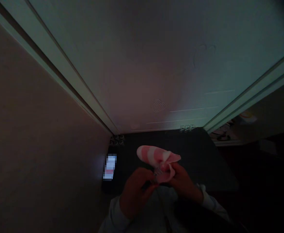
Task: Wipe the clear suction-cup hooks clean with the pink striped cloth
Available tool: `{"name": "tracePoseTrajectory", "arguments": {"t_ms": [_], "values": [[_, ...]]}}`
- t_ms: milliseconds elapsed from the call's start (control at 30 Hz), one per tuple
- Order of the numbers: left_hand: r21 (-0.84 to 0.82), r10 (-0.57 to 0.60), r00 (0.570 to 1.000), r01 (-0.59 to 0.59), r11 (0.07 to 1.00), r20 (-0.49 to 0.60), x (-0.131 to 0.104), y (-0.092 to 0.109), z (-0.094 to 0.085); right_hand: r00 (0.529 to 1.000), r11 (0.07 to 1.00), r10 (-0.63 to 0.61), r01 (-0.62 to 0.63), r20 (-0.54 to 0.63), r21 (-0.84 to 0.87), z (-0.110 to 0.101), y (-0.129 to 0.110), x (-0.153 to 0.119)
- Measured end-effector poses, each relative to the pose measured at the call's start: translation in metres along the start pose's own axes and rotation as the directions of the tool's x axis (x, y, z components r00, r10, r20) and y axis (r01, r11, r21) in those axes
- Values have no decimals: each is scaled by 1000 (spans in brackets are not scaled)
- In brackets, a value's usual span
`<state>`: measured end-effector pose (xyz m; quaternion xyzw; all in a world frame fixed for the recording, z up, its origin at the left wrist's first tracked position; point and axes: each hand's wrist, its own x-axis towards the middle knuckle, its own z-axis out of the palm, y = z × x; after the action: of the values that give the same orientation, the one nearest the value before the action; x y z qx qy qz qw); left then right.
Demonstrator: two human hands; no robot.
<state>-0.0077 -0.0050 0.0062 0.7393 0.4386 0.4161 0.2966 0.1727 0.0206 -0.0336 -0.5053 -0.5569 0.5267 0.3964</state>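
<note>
A pink and white striped sock point(150, 154) is held above the dark table, its rounded toe end pointing left and its cuff end bunched and folded near me. My right hand point(185, 183) is closed on the bunched fabric from the right, with its fingertips partly covered by the cloth. On the other side, my left hand point(137, 190) pinches the near edge of the folded part between thumb and fingers. Dim light hides the exact fold, and I cannot tell whether a second sock is in the bundle.
A dark table point(200, 158) lies beneath my hands, against a pale panel point(132, 81) with heart shapes. A lit phone screen point(110, 166) rests at the left by the wall point(47, 129). Small shiny objects point(187, 127) sit along the table's back edge.
</note>
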Motion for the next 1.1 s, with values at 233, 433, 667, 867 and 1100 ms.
{"name": "tracePoseTrajectory", "arguments": {"t_ms": [233, 433, 667, 867, 1100], "values": [[216, 249, 969, -245, 945, 9, 1, 1, 0, 980, 979, -195, 197, 35, -57, -3, -13, -3], [222, 283, 956, -261, 939, -72, -2, 3, 0, 950, 945, -304, 310, 72, -107, -10, -19, -6], [-496, -342, 940, 299, 815, 4, -7, 10, 0, 964, 963, -248, 256, 95, -81, -12, -24, -8], [-693, -472, 862, 455, 560, 184, -1, 18, 0, 972, 971, -224, 229, 73, -64, -11, -31, -6], [-221, -270, 962, 272, 937, 41, -2, 22, -6, 989, 984, -148, 148, 13, -98, -6, -38, -4]]}}
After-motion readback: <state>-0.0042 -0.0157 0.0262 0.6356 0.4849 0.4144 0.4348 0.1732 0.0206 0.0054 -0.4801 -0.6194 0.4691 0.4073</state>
